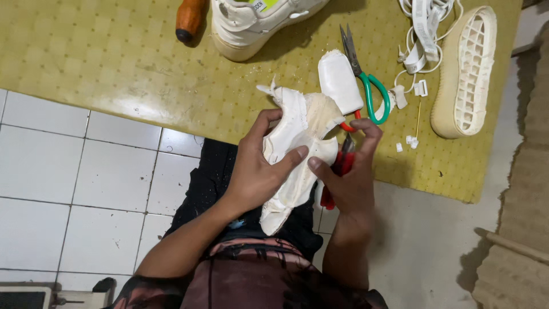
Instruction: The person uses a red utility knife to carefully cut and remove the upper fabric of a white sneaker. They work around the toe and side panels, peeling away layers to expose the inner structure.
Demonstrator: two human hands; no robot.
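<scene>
The white shoe upper [297, 154] is gripped by the left hand [254, 169], its long axis running from 1 to 7 o'clock; red-handled pliers [342, 169] are clenched in the right hand [349, 180] at 3 o'clock, touching it.

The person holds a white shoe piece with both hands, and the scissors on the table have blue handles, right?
Not quite. In the head view, the scissors on the table have green handles, not blue. Both hands, left and right, do hold the white shoe piece.
</scene>
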